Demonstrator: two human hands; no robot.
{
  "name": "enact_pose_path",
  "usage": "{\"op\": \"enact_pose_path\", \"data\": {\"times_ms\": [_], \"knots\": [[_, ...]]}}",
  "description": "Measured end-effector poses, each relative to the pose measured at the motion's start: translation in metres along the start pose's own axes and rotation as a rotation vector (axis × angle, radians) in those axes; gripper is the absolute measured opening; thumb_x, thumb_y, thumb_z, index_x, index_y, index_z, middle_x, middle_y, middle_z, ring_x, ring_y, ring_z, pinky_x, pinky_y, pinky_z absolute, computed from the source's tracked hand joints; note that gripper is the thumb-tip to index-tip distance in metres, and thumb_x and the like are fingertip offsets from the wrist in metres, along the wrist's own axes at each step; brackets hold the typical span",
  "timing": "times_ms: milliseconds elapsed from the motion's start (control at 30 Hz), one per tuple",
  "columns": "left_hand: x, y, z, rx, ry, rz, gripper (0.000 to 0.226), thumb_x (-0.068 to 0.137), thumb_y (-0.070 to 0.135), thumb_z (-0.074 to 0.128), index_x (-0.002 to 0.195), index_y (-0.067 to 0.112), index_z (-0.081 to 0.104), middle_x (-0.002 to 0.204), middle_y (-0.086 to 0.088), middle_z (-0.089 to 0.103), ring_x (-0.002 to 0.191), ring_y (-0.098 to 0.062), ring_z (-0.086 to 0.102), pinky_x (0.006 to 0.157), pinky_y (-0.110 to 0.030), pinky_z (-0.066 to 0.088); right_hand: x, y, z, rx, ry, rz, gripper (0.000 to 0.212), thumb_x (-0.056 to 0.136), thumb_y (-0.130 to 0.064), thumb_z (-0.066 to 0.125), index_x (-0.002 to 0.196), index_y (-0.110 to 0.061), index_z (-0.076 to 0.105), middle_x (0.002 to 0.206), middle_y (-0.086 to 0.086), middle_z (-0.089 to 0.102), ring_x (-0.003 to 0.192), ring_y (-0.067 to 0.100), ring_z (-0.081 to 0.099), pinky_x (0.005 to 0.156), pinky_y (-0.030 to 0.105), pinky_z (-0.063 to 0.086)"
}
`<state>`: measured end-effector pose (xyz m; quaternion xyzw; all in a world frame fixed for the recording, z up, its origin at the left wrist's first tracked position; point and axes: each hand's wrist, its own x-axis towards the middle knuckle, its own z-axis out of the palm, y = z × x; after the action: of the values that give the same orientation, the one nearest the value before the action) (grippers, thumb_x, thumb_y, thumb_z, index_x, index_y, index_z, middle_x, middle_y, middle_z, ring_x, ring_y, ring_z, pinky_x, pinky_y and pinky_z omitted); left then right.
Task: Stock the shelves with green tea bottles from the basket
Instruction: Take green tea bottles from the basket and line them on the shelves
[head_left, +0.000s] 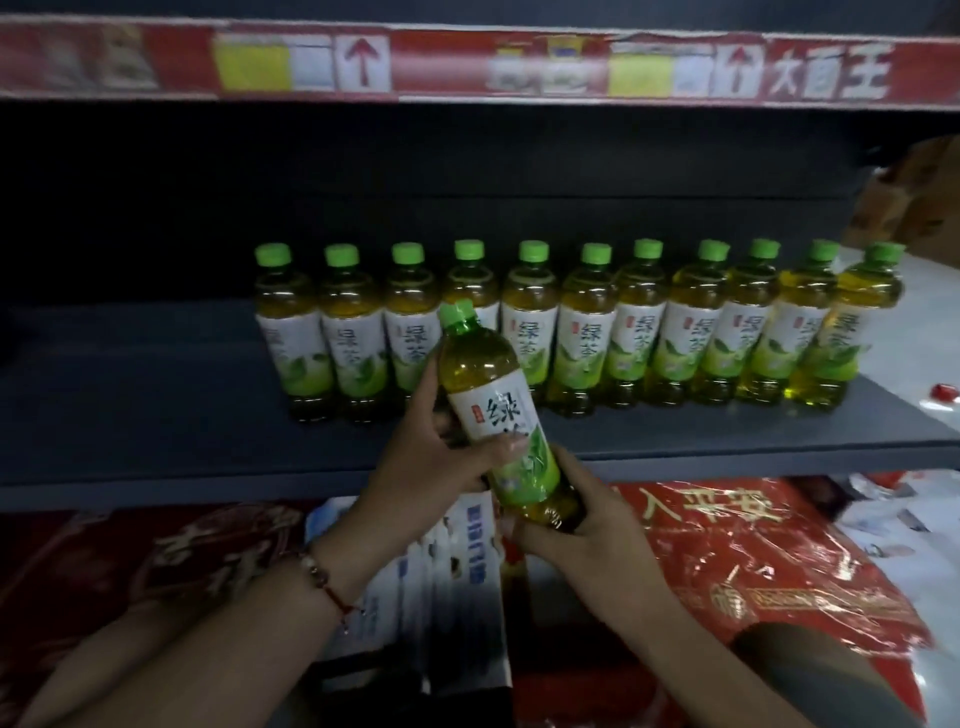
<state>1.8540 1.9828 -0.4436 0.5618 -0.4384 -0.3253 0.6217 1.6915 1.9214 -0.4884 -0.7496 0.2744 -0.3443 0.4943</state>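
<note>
On the left the dark shelf (156, 395) lies bare. The left hand (436, 457) comes up from the lower left with a beaded bracelet (317, 569) on its wrist, and its fingers are curled shut around the label of the green tea bottle (498, 410), thumb across the front. The bottle is off the shelf, in front of its near edge, tilted with its green cap (457, 312) leaning up and to the left toward the row. To the right and lower down, the right hand (582, 525) is cupped closed under the bottle's base, taking the weight from below.

The bottle looks full to the shoulder, so it will likely feel fairly heavy for its size. The plastic wall should be stiff enough to grip firmly, though the glossy label may be a little slippery. Mid-body with a second hand under the base, as now, seems the safest hold; it is unlikely to break if bumped.

Behind the hands, the row of bottles (576, 332) stands upright along the far part of the shelf, running from about the middle to the right end — eleven caps show. The basket is not in sight; red packaging (753, 561) lies on the level below, at right.
</note>
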Motion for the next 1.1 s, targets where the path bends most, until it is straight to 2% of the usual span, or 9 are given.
{"op": "enact_pose_path", "data": {"times_ms": [133, 300, 400, 500, 600, 667, 767, 900, 1100], "knots": [[-0.012, 0.003, -0.044, -0.042, 0.175, 0.075, 0.092, 0.081, 0.003, 0.077, 0.144, 0.053, 0.03, 0.119, 0.006, 0.066, 0.103, -0.006, 0.068, 0.065, -0.027, 0.059, 0.033, -0.016, 0.045, -0.025, 0.004, -0.129, 0.063, 0.076, -0.014, 0.085, 0.124, -0.045, 0.059, 0.112, -0.012, 0.067, 0.102, -0.004, 0.063, 0.083, 0.015, 0.051], [-0.021, -0.01, -0.087, -0.018, 0.382, 0.197, 0.089, 0.08, -0.005, 0.076, 0.149, 0.029, 0.032, 0.112, 0.014, 0.07, 0.104, -0.005, 0.068, 0.076, -0.019, 0.056, 0.07, -0.018, 0.106, -0.078, -0.011, -0.238, 0.072, 0.074, -0.012, 0.085, 0.127, -0.048, 0.053, 0.121, -0.007, 0.054, 0.112, -0.011, 0.05, 0.089, 0.005, 0.042], [-0.018, -0.009, -0.116, 0.035, 0.442, 0.267, 0.094, 0.076, -0.007, 0.078, 0.151, 0.023, 0.03, 0.125, 0.005, 0.065, 0.113, -0.01, 0.065, 0.084, -0.023, 0.056, 0.084, -0.02, 0.142, -0.05, -0.045, -0.254, 0.07, 0.077, -0.015, 0.084, 0.138, -0.035, 0.055, 0.126, -0.01, 0.054, 0.118, -0.003, 0.051, 0.096, 0.015, 0.045], [-0.011, -0.007, -0.139, 0.072, 0.468, 0.295, 0.099, 0.077, -0.008, 0.078, 0.154, 0.025, 0.025, 0.136, 0.003, 0.058, 0.119, -0.007, 0.061, 0.088, -0.022, 0.056, 0.099, -0.019, 0.174, -0.038, -0.021, -0.299, 0.067, 0.08, -0.022, 0.081, 0.139, -0.036, 0.053, 0.129, -0.015, 0.06, 0.122, 0.002, 0.054, 0.101, 0.026, 0.048], [-0.002, -0.009, -0.155, 0.079, 0.509, 0.274, 0.092, 0.076, -0.008, 0.079, 0.144, 0.032, 0.032, 0.128, 0.011, 0.059, 0.11, 0.003, 0.062, 0.079, -0.015, 0.055, 0.111, -0.017, 0.199, -0.063, 0.008, -0.292, 0.066, 0.081, -0.036, 0.076, 0.141, -0.036, 0.049, 0.133, -0.014, 0.06, 0.124, 0.014, 0.055, 0.101, 0.04, 0.049], [0.005, -0.015, -0.165, 0.13, 0.515, 0.261, 0.089, 0.075, -0.003, 0.081, 0.134, 0.042, 0.032, 0.121, 0.023, 0.059, 0.104, 0.01, 0.062, 0.075, -0.012, 0.053, 0.115, -0.015, 0.211, -0.017, 0.004, -0.27, 0.062, 0.082, -0.027, 0.078, 0.139, -0.032, 0.052, 0.131, -0.014, 0.062, 0.123, 0.008, 0.057, 0.101, 0.037, 0.05], [0.011, -0.025, -0.177, 0.268, 0.464, 0.233, 0.09, 0.077, 0.009, 0.084, 0.137, 0.053, 0.033, 0.12, 0.036, 0.058, 0.111, 0.011, 0.059, 0.085, -0.019, 0.055, 0.118, -0.01, 0.223, 0.028, 0.008, -0.228, 0.058, 0.084, -0.017, 0.078, 0.137, -0.026, 0.054, 0.13, -0.008, 0.061, 0.121, 0.004, 0.056, 0.103, 0.034, 0.05], [0.02, -0.031, -0.185, 0.37, 0.411, 0.218, 0.094, 0.083, 0.02, 0.08, 0.153, 0.046, 0.023, 0.138, 0.027, 0.054, 0.122, 0.008, 0.054, 0.1, -0.027, 0.051, 0.122, -0.005, 0.231, 0.023, 0.03, -0.17, 0.058, 0.085, -0.016, 0.076, 0.137, -0.026, 0.052, 0.129, -0.005, 0.058, 0.119, 0.002, 0.055, 0.104, 0.027, 0.047], [0.029, -0.037, -0.192, 0.461, 0.411, 0.201, 0.097, 0.084, 0.028, 0.078, 0.154, 0.047, 0.012, 0.146, 0.02, 0.048, 0.128, 0.006, 0.048, 0.108, -0.027, 0.045, 0.128, -0.009, 0.235, -0.094, 0.038, -0.149, 0.051, 0.089, -0.021, 0.073, 0.134, -0.026, 0.05, 0.125, -0.004, 0.056, 0.115, 0.005, 0.053, 0.098, 0.024, 0.045]]}}
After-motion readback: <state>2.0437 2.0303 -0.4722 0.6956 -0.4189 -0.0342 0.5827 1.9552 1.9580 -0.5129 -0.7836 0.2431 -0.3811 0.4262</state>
